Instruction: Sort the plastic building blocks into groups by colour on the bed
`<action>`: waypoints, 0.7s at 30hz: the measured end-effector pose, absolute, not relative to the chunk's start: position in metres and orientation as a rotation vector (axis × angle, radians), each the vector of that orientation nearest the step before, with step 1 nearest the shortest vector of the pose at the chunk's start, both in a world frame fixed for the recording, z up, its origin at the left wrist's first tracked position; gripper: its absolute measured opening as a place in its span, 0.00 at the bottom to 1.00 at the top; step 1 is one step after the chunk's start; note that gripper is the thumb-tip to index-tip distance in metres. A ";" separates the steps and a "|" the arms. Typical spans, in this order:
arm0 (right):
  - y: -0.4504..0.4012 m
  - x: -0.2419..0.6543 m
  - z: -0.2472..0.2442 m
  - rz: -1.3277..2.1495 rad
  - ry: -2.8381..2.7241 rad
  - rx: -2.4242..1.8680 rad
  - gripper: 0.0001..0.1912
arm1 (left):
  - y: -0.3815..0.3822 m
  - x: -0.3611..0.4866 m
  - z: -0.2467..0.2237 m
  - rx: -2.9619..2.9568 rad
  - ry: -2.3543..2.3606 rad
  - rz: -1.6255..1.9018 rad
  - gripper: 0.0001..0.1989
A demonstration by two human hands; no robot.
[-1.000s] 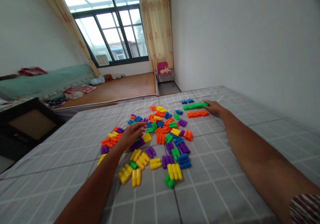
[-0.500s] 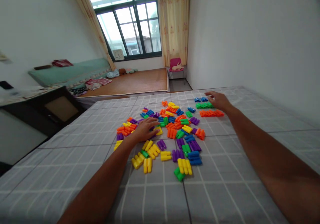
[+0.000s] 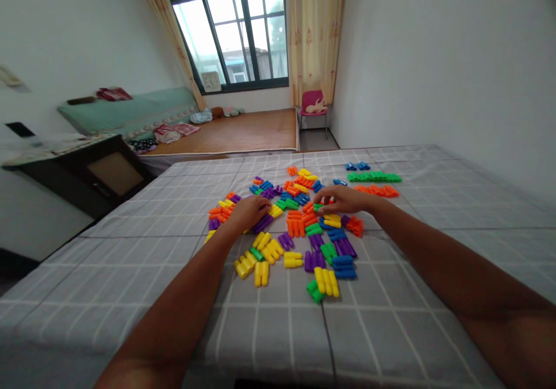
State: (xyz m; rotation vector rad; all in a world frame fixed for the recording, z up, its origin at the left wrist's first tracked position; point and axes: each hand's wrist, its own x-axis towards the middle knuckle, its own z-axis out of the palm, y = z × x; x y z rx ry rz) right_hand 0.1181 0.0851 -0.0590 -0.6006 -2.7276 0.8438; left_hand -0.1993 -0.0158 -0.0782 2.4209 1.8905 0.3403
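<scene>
Plastic bullet-shaped building blocks joined in small strips lie in a loose, colourful pile. My left hand (image 3: 251,213) rests at the pile's left side with fingers curled together; a purple block (image 3: 263,223) and a yellow block (image 3: 275,210) lie right beside it. What is under those fingertips is hidden. My right hand (image 3: 341,199) reaches into the pile from the right, thumb and fingers closed around a small green block (image 3: 318,208). Beyond it are a long green row (image 3: 374,177), an orange row (image 3: 377,191) and two blue pieces (image 3: 357,167).
A grey checked cloth (image 3: 278,319) covers the table. Several yellow blocks (image 3: 261,274) lie closer to me. Behind stand a low bed (image 3: 247,131), a pink chair (image 3: 313,98) and, at the left, a dark cabinet (image 3: 108,175). A white wall (image 3: 456,59) rises on the right.
My right hand has moved from the blue pieces and rows at the far right down-left into the pile. My left hand stays by the purple and yellow blocks, its fingers more curled. The view has shifted slightly.
</scene>
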 end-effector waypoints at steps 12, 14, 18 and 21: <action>0.140 0.099 -0.080 0.015 -2.664 -0.894 0.17 | -0.019 -0.199 -0.073 2.282 2.042 0.511 0.14; 0.143 0.093 -0.080 -0.048 -2.714 -0.957 0.16 | -0.019 -0.200 -0.073 2.276 2.021 0.518 0.14; 0.133 0.089 -0.074 -0.117 -2.699 -1.059 0.11 | -0.020 -0.202 -0.073 2.288 1.984 0.521 0.13; 0.123 0.089 -0.073 -0.139 -2.718 -1.062 0.12 | -0.020 -0.202 -0.073 2.295 1.974 0.516 0.14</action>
